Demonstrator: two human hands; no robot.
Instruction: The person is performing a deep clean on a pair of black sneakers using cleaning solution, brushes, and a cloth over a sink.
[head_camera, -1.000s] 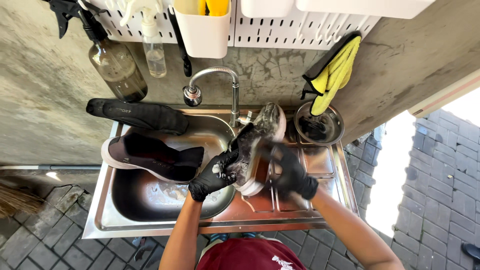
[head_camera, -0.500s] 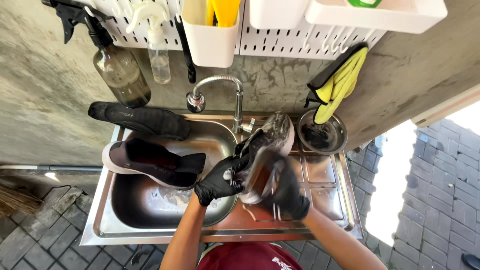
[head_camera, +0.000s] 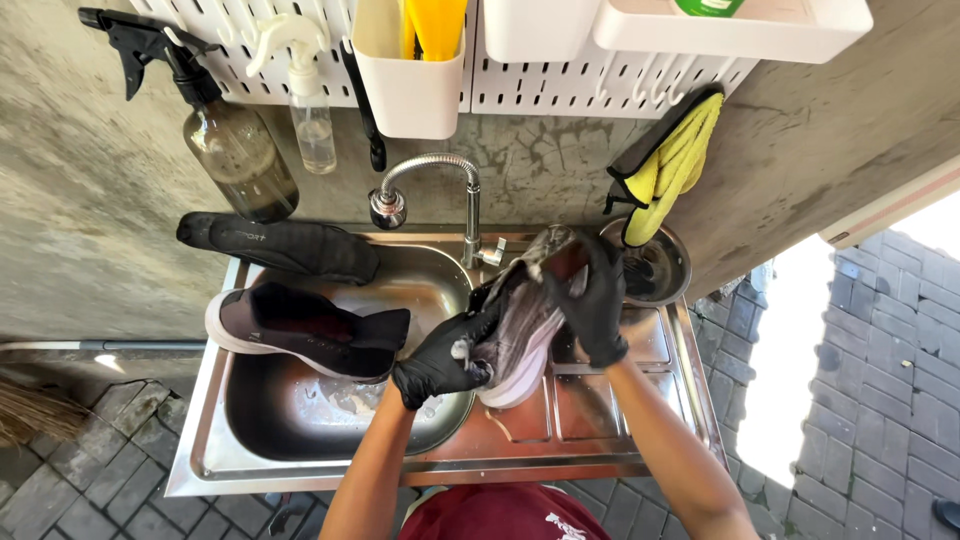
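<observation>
Both my hands wear black gloves and hold a soapy grey shoe (head_camera: 520, 335) with a white sole over the sink's draining board (head_camera: 600, 420). My left hand (head_camera: 440, 362) grips the near end of the shoe. The far end has my right hand (head_camera: 595, 298) curled over it, close to the tap (head_camera: 440, 170). Whether anything is tucked under the right palm is hidden.
A second dark shoe (head_camera: 300, 328) lies across the steel sink basin's (head_camera: 300, 420) left rim, with a black insole (head_camera: 280, 245) behind it. A metal bowl (head_camera: 660, 268) stands at the back right under a yellow cloth (head_camera: 672, 165). Spray bottles (head_camera: 235, 150) and white bins (head_camera: 410, 90) hang on the pegboard.
My right hand has slid from the near part of the shoe up to its far end. My left hand keeps its grip on the near end.
</observation>
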